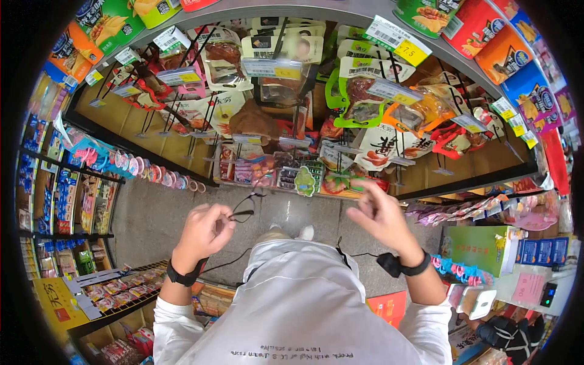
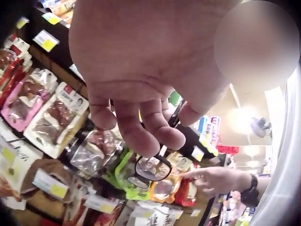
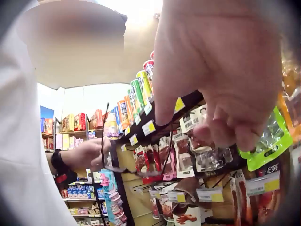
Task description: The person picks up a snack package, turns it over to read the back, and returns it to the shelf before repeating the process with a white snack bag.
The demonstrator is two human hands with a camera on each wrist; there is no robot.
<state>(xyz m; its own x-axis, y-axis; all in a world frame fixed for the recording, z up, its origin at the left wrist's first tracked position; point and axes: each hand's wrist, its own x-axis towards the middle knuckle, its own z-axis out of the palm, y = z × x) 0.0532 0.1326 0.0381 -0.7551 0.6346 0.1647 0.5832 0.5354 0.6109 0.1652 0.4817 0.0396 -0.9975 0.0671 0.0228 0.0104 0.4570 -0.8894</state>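
Evidently, the left hand [image 1: 205, 230], left of the centre in the head view, was pinching a pair of thin dark-framed glasses [image 1: 244, 213] between thumb and fingers. From where I stood, the glasses hung in the air just to the right of that hand, above the grey stone floor [image 1: 155, 222], and the right wrist view showed their thin arms [image 3: 105, 136] unfolded. Across from it, right of the centre, the right hand [image 1: 383, 219] was open in the air, thumb and forefinger set apart and the other fingers loosely bent; it was well apart from the glasses. Both wrists wore black bands [image 1: 185, 277], below the cuffs of a white long-sleeved top [image 1: 304, 304] printed with dark lettering. Beyond the hands, across the upper middle, a dark-edged display rack [image 1: 486, 167] held hanging snack packets: a clear-fronted one with a bright green border [image 1: 359, 100], another edged in orange [image 1: 420, 112], and a wrinkled brown one [image 1: 254, 121]. Along the top edge sat cylindrical snack canisters [image 1: 426, 17], with white-and-yellow price labels [image 1: 398, 41] under them. A row of pink and pale ring-shaped items [image 1: 161, 173] ran along the left, and a white shoe [image 1: 306, 233] showed near the middle.
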